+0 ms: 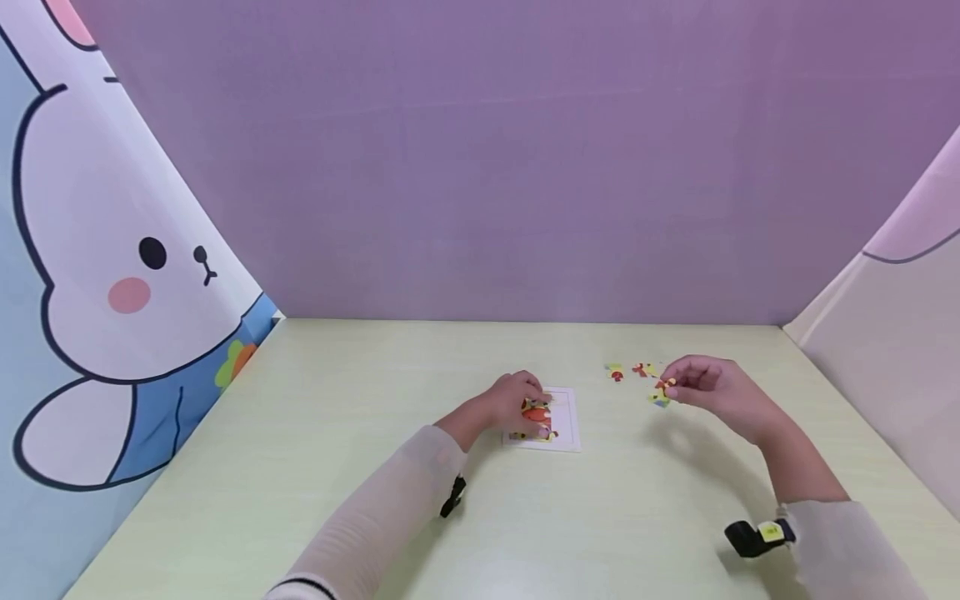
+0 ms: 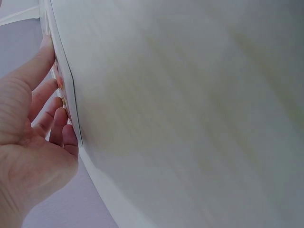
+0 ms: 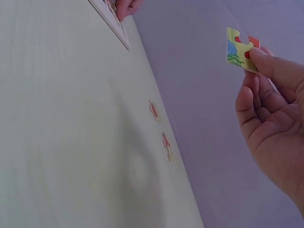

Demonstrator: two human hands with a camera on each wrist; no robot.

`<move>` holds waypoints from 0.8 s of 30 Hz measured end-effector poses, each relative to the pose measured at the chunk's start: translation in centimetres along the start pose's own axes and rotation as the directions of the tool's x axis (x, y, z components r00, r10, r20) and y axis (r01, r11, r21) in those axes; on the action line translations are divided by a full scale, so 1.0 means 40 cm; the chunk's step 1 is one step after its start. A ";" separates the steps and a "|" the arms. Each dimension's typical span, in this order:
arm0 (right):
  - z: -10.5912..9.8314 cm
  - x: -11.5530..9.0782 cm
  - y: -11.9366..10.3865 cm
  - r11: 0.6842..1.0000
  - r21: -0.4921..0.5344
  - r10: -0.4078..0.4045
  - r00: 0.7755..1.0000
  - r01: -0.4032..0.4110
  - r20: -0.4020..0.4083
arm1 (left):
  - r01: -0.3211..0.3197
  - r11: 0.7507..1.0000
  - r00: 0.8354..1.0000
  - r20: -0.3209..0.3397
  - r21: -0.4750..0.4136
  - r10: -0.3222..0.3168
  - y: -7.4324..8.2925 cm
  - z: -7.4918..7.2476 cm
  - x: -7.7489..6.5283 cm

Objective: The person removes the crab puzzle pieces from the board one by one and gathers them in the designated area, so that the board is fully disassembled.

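My left hand (image 1: 512,402) rests on a white-framed puzzle board (image 1: 567,423), its fingertips pressing on the colourful picture pieces (image 1: 536,414) at the left part of the board. In the left wrist view the thumb and fingers are spread along the board's face. Off to the right, above the table, my right hand (image 1: 716,390) pinches a puzzle piece (image 3: 236,51) between thumb and fingers. That piece is yellow with red, blue and green print, and its notched edge faces away from the palm.
Two loose puzzle pieces, one with a red spot (image 1: 615,372) and one mostly red and yellow (image 1: 642,369), lie on the pale table (image 1: 360,383) behind the right hand. A purple backdrop (image 1: 480,167) rises at the table's far edge, with a rabbit-printed cloth (image 1: 97,250) on the left.
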State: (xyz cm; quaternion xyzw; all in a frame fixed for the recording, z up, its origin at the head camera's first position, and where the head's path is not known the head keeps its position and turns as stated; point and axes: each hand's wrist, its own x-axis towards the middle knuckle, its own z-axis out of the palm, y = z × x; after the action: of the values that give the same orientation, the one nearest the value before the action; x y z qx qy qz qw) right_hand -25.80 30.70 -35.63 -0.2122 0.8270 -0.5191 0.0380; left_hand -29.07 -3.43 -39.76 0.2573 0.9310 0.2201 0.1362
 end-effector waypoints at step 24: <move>-0.074 -0.001 0.076 0.987 0.141 -0.064 0.989 0.083 -0.134 | 0.008 1.000 1.000 0.001 -0.018 -0.008 0.002 -0.002 -0.003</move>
State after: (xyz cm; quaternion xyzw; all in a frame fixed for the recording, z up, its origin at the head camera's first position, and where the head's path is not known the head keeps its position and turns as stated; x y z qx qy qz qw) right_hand -27.54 34.35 -36.96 -0.2055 0.7791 -0.5919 -0.0193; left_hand -28.97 -3.45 -39.62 0.2522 0.9300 0.2280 0.1397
